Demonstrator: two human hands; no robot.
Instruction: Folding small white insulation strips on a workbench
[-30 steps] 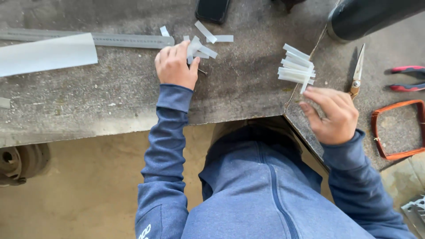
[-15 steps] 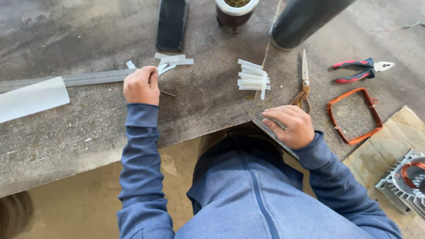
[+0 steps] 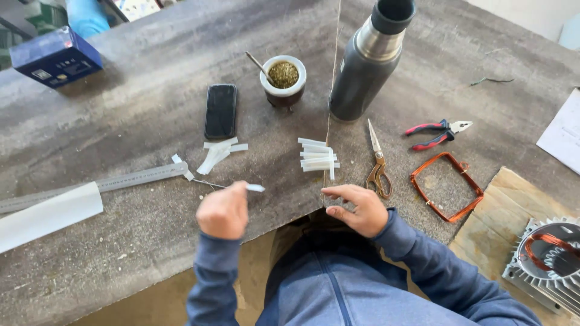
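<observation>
Left hand (image 3: 223,212) is curled into a fist, pinching a small white paper strip (image 3: 254,188) that pokes out to the right of the knuckles, just above the near edge of the grey worktop (image 3: 121,133). Right hand (image 3: 357,208) lies loose and empty at that same near edge, fingers pointing left, holding nothing. Just beyond it, a neat stack of white folded paper strips (image 3: 318,159) sits on the seam between the two slabs, and further left lies a looser fan of white strips (image 3: 219,153). A steel ruler (image 3: 121,180) runs off toward the left edge, above a wide white sheet (image 3: 48,216). Orange-handled scissors (image 3: 378,166) lie right beside the right hand, then a rectangular copper wire coil (image 3: 447,186) and red-handled pliers (image 3: 436,133). Toward the far edge: a black phone (image 3: 220,110), a cup of green herb (image 3: 283,77) with a metal straw, a dark steel flask (image 3: 368,60).
</observation>
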